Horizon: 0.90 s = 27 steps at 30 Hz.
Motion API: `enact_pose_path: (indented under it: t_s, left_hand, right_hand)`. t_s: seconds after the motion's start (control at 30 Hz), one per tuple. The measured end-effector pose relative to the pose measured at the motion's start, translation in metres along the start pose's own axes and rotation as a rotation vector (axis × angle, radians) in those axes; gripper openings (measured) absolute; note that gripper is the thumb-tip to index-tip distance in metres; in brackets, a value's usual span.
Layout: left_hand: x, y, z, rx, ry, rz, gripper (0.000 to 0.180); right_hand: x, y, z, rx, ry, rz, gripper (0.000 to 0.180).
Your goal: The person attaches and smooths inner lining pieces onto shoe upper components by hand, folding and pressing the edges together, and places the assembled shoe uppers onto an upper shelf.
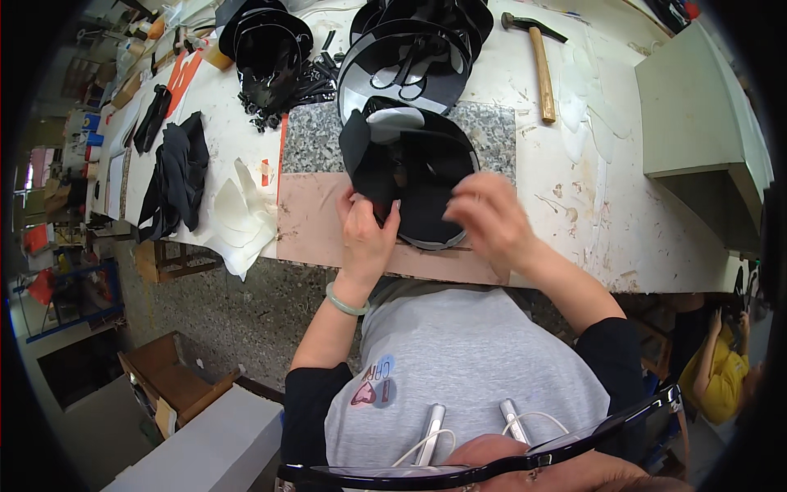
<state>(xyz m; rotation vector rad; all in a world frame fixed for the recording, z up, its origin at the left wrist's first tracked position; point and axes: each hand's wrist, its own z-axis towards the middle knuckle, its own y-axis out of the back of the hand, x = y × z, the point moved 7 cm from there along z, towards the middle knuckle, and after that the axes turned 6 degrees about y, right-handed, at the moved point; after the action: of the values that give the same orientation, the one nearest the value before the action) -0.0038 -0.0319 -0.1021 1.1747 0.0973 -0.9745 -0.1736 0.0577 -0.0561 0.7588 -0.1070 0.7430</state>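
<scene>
A glossy black curved plastic piece [426, 176] lies on the pinkish board at the bench's near edge. My left hand [366, 231] grips its left side, thumb on top and fingers curled around the edge. My right hand [490, 217] is blurred and hovers over the piece's right edge, fingers bent and touching or nearly touching it. A pale green bangle [344, 302] circles my left wrist. More black curved pieces [406, 66] are stacked just behind on the bench.
A wooden-handled hammer [541, 70] lies at the back right. A grey speckled stone slab [316, 139] sits under the work. Black fabric [176, 176] and white foam pieces [242, 217] lie left. A pale box [697, 115] stands right. Another person in yellow [721, 369] sits lower right.
</scene>
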Motion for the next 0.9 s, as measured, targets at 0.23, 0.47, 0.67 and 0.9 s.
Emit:
enact_pose_path:
  t_s: [0.23,0.47,0.67,0.9]
  left_hand:
    - [0.016,-0.002,0.014,0.143,0.220,-0.138,0.028]
    - [0.049,-0.005,0.014,0.228,0.478,-0.238,0.030]
    - [0.064,-0.011,0.012,0.222,0.526,-0.411,0.027]
    - [0.065,-0.020,0.011,0.422,0.663,-0.653,0.031]
  right_hand:
    - [0.014,-0.056,-0.033,0.676,-0.027,-0.082,0.080]
    - [0.025,-0.044,-0.047,0.804,0.037,0.038,0.077]
    - [0.000,-0.062,-0.022,0.579,-0.103,0.283,0.035]
    - [0.002,-0.068,-0.004,0.477,-0.058,0.176,0.033]
